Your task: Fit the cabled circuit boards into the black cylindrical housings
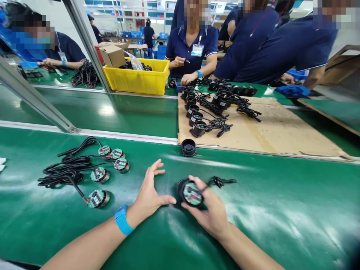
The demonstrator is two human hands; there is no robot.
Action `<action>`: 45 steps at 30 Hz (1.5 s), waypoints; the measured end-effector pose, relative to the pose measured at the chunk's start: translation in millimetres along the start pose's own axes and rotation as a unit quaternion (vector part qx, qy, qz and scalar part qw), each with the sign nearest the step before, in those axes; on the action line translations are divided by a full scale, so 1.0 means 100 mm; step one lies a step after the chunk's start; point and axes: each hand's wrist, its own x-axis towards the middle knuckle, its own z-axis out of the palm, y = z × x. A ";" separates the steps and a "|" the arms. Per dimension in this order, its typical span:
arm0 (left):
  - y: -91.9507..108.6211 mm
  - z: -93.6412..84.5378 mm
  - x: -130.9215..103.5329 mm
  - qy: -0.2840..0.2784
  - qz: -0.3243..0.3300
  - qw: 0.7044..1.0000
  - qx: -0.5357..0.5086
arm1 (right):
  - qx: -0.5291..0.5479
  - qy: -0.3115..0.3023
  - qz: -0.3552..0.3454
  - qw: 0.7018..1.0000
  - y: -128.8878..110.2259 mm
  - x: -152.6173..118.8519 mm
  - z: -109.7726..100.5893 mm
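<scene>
My right hand (209,208) grips a round black housing (182,187) with a green circuit board (192,194) seated inside it. Its black cable (219,181) runs out past my fingers and lies bundled on the green mat. Just left of the housing, my left hand (152,189) is open, thumb and fingers spread, apart from it. A blue band (123,220) circles my left wrist. An empty black housing (188,147) stands beyond my hands. To the left lie several round motor parts with circuit boards (98,198), their black cables (66,170) coiled beside them.
A cardboard sheet (270,131) at the back right carries several black housings with cables (197,128). Behind stands a yellow bin (137,80). A slanted metal post (87,45) rises at left. Across the bench a co-worker (194,48) handles small parts; other people work nearby.
</scene>
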 end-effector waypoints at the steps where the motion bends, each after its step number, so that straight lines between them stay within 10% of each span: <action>1: -0.01 0.00 0.00 0.003 0.000 1.000 -0.002 | 0.004 0.017 0.002 1.000 0.00 0.00 -0.01; 8: -0.02 0.01 0.01 0.015 -0.014 1.000 -0.019 | -0.001 -0.132 0.068 0.989 0.09 0.14 0.08; 12: -0.01 0.00 0.01 0.014 -0.012 1.000 -0.016 | 0.005 -0.093 0.044 0.995 0.00 0.15 0.02; 16: 0.00 0.01 0.01 0.020 -0.010 1.000 -0.017 | 0.036 0.075 0.090 0.992 -0.04 0.11 -0.07; 22: 0.03 0.00 0.02 0.035 -0.016 0.999 -0.024 | -0.036 -0.081 0.065 0.994 0.10 0.06 0.10; 27: 0.05 -0.04 0.03 0.049 -0.003 0.999 -0.015 | -0.020 0.058 0.069 0.996 0.07 0.07 0.07; 32: 0.07 -0.05 0.02 0.050 -0.001 0.999 -0.014 | -0.044 -0.062 0.007 0.997 0.09 0.12 0.12; 37: 0.05 -0.05 0.01 0.040 0.035 0.998 0.030 | -0.063 0.040 0.021 0.997 0.06 0.08 0.08; 42: 0.07 -0.03 0.00 0.042 0.055 0.997 0.047 | -0.054 -0.084 -0.013 0.995 0.07 0.09 0.13; 45: 0.10 -0.04 -0.01 0.043 0.074 0.993 0.076 | -0.064 -0.045 -0.004 0.997 0.05 0.09 0.11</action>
